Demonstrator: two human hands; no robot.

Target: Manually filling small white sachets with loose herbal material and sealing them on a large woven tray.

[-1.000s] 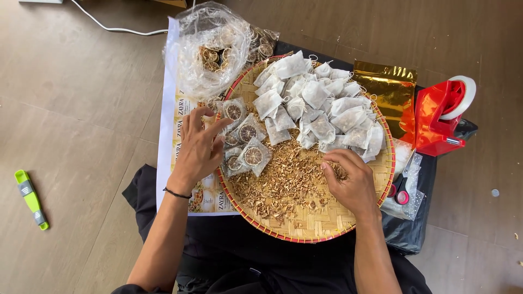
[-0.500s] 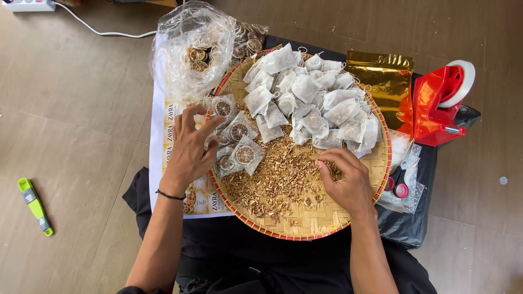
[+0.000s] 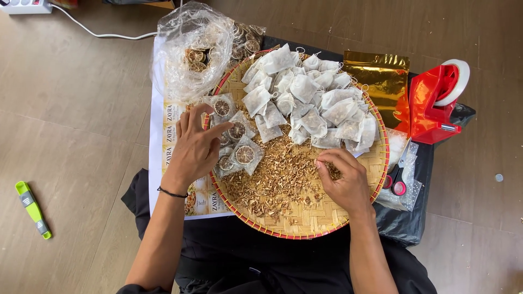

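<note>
A round woven bamboo tray [image 3: 305, 223] rests in front of me. On it lie several white filter bags [image 3: 305, 92] at the back, a heap of chopped dried herb bits [image 3: 278, 179] in the middle, and clear packets with dried citrus slices [image 3: 243, 155] at the left. My left hand [image 3: 196, 149] rests on those packets, fingers spread, a black band at the wrist. Over the herb heap at the tray's right side, my right hand [image 3: 343, 177] pinches a small bunch of the dried bits.
A clear plastic bag of dried citrus slices [image 3: 196, 49] lies behind the tray. A gold foil pouch [image 3: 381, 81], a red tape dispenser [image 3: 436, 103] and red-handled scissors [image 3: 397, 182] sit to the right. A printed label sheet [image 3: 169, 136] lies left, a green tool [image 3: 32, 209] on the floor.
My left hand has slid slightly right onto the citrus packets. My right hand has closed its fingers on herb bits. The camera view shifted a little.
</note>
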